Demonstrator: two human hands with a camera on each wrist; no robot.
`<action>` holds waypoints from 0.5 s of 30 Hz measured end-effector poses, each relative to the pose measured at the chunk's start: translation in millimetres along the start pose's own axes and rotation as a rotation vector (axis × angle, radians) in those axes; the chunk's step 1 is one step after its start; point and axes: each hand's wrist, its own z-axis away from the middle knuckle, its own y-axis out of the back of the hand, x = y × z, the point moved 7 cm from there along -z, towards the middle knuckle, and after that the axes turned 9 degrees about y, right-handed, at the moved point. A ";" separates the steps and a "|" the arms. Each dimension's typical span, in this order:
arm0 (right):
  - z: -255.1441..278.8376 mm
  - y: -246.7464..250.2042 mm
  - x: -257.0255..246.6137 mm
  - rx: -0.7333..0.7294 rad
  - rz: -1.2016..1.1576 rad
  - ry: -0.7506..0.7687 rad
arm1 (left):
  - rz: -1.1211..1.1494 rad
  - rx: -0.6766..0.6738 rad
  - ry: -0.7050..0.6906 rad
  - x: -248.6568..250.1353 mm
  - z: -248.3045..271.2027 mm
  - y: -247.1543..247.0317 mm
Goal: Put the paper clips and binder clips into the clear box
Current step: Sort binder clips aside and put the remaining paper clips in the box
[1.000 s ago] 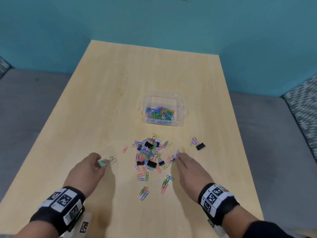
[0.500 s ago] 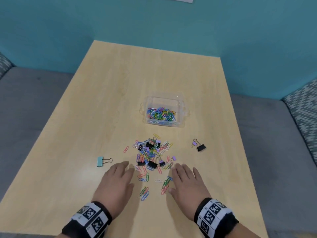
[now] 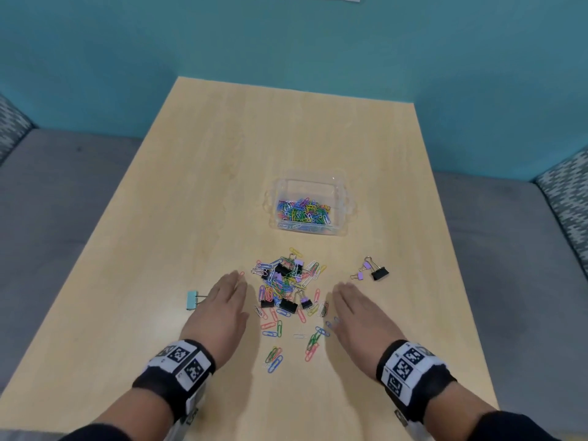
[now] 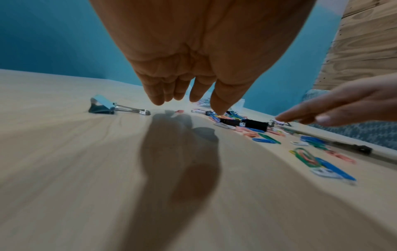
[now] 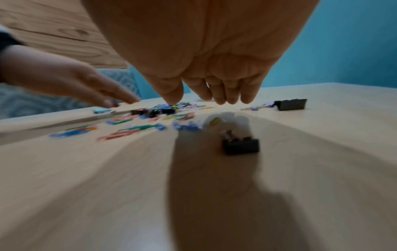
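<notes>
A heap of coloured paper clips and small black and purple binder clips [image 3: 286, 288] lies mid-table, just in front of the clear box [image 3: 308, 203], which holds several paper clips. My left hand [image 3: 222, 300] hovers flat on the heap's left side and my right hand [image 3: 353, 307] on its right, fingers straight, holding nothing. A pale blue binder clip [image 3: 192, 300] [image 4: 103, 105] lies left of the left hand. A black binder clip [image 3: 379, 273] [image 5: 291, 104] with two small purple ones [image 3: 362, 271] sits to the right. In the right wrist view another black binder clip [image 5: 240, 146] lies under the palm.
The light wooden table [image 3: 197, 186] has its right edge [image 3: 471, 313] near my right hand. Grey sofa cushions [image 3: 54, 192] flank the table on both sides, and a teal wall [image 3: 286, 43] stands behind it.
My left hand let go of the pale blue binder clip, which now lies on the table. Both hands opened flat and moved forward along either side of the heap.
</notes>
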 end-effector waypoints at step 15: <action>33.4 -42.0 -66.3 -0.009 -0.031 0.041 | -0.049 -0.149 -0.178 25.8 51.9 -46.1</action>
